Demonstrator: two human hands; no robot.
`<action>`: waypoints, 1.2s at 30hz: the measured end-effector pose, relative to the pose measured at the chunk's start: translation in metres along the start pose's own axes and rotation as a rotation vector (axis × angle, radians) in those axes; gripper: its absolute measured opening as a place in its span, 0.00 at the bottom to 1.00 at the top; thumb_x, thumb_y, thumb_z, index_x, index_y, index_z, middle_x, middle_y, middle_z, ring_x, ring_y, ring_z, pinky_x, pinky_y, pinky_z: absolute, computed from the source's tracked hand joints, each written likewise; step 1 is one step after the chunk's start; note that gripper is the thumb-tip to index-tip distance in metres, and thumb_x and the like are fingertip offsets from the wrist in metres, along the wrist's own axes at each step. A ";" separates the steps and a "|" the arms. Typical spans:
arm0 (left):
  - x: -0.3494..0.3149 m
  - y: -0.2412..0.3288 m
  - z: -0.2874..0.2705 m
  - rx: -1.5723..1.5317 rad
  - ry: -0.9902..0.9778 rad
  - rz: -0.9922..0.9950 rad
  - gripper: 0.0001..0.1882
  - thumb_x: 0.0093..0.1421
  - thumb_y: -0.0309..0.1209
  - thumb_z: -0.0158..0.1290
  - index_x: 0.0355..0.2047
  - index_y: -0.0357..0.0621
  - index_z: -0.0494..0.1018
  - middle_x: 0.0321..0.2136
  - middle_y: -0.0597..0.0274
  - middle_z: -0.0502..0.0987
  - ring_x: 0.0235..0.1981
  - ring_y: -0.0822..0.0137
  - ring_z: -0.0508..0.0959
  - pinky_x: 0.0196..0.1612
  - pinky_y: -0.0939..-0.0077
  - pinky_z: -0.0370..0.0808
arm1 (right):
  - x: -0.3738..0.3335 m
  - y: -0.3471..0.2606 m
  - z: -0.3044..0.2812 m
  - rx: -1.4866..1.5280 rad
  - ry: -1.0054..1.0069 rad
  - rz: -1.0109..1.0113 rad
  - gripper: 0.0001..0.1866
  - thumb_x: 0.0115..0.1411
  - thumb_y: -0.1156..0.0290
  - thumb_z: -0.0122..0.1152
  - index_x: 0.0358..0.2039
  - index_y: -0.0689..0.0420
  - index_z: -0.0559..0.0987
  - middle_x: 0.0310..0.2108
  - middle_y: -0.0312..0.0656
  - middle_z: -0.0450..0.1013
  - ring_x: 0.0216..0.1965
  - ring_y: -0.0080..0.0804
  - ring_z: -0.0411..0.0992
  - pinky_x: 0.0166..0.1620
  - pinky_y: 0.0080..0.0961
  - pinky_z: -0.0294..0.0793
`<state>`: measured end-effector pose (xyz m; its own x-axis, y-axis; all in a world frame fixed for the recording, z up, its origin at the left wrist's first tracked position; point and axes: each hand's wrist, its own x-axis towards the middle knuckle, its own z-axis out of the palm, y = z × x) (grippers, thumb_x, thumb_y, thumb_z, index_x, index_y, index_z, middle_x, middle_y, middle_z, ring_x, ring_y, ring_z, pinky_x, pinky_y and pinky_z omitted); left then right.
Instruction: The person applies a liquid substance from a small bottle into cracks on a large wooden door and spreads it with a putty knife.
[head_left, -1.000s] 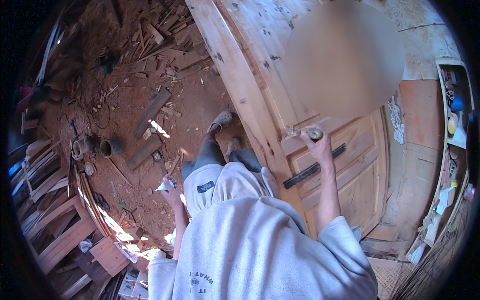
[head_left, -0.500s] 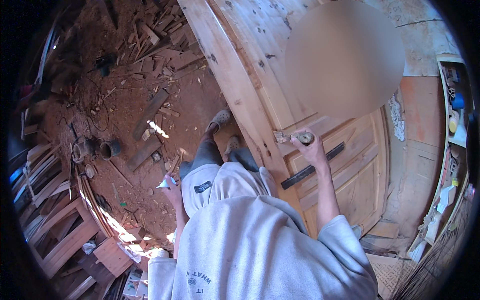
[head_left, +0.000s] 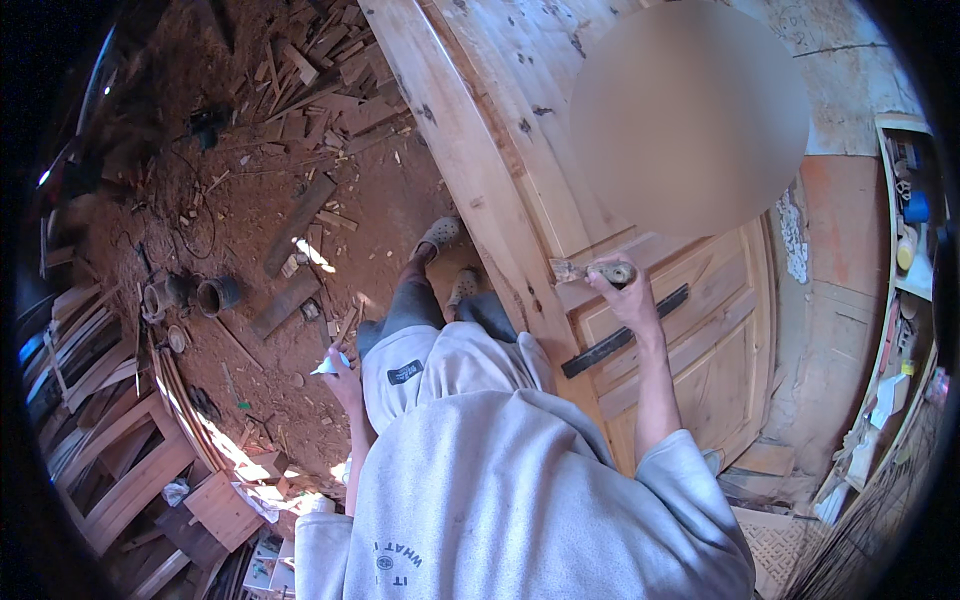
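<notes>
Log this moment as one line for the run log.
right hand: holds brush against wooden door | left hand: holds small white scrap at side | floor: wood offcuts

Pale wooden door (head_left: 700,330), grey sweatshirt (head_left: 520,500)

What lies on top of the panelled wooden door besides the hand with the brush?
A long dark flat bar lies across the panelled wooden door; the right hand holds a wooden-handled brush there. A blurred patch covers the door's upper part.

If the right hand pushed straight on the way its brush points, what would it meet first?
Probably the wooden door: the right hand holds a brush whose bristles already sit at the door's surface, though actual contact is hard to judge.
</notes>
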<state>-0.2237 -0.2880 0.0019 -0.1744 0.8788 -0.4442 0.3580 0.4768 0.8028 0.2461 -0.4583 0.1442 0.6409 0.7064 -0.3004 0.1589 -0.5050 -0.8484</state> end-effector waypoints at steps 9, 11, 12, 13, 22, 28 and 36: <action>-0.005 0.007 0.001 -0.001 0.002 0.019 0.23 0.68 0.45 0.43 0.44 0.36 0.74 0.33 0.62 0.77 0.30 0.71 0.74 0.33 0.75 0.70 | 0.002 0.011 -0.005 -0.027 -0.036 0.001 0.09 0.55 0.70 0.66 0.34 0.59 0.77 0.28 0.36 0.76 0.31 0.20 0.71 0.37 0.24 0.72; -0.007 0.014 0.002 0.032 -0.001 0.029 0.23 0.68 0.45 0.43 0.44 0.36 0.74 0.33 0.62 0.77 0.30 0.71 0.74 0.34 0.75 0.70 | 0.003 0.007 -0.010 -0.063 0.045 -0.056 0.08 0.56 0.71 0.65 0.34 0.59 0.77 0.28 0.36 0.76 0.31 0.19 0.71 0.37 0.24 0.72; -0.007 0.022 0.004 0.050 -0.044 0.051 0.22 0.68 0.44 0.44 0.44 0.36 0.74 0.33 0.62 0.77 0.31 0.71 0.74 0.35 0.76 0.70 | 0.003 0.000 -0.011 -0.070 0.069 -0.067 0.07 0.56 0.71 0.64 0.33 0.59 0.77 0.29 0.36 0.76 0.32 0.18 0.71 0.36 0.22 0.72; -0.008 0.030 0.006 0.068 -0.088 0.074 0.22 0.67 0.44 0.44 0.44 0.36 0.74 0.33 0.62 0.77 0.32 0.71 0.74 0.37 0.76 0.70 | 0.000 -0.003 -0.009 -0.065 0.076 -0.067 0.07 0.56 0.71 0.64 0.33 0.59 0.77 0.29 0.36 0.76 0.32 0.18 0.71 0.36 0.22 0.72; -0.036 0.225 0.089 0.216 -0.968 0.468 0.13 0.63 0.32 0.48 0.42 0.36 0.74 0.42 0.55 0.76 0.46 0.65 0.75 0.51 0.72 0.68 | -0.029 -0.064 0.052 0.096 0.219 -0.187 0.08 0.56 0.70 0.64 0.28 0.59 0.75 0.28 0.40 0.75 0.31 0.28 0.73 0.36 0.26 0.73; -0.068 0.291 0.169 0.131 -1.507 0.623 0.20 0.61 0.41 0.46 0.40 0.35 0.75 0.51 0.46 0.70 0.54 0.53 0.70 0.56 0.62 0.64 | -0.046 -0.074 0.075 0.094 0.352 -0.204 0.11 0.57 0.67 0.64 0.26 0.60 0.73 0.28 0.44 0.69 0.32 0.38 0.71 0.36 0.32 0.71; -0.095 0.323 0.223 0.250 -2.002 0.505 0.23 0.60 0.46 0.49 0.43 0.37 0.76 0.58 0.39 0.59 0.58 0.48 0.64 0.61 0.57 0.59 | -0.051 -0.099 0.071 0.161 0.490 -0.162 0.12 0.59 0.65 0.62 0.40 0.57 0.74 0.39 0.47 0.66 0.44 0.44 0.68 0.44 0.39 0.70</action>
<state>0.1133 -0.2219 0.2150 0.9063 -0.4073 -0.1128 0.1634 0.0915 0.9823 0.1447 -0.4093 0.2125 0.8993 0.4350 0.0455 0.1922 -0.2996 -0.9345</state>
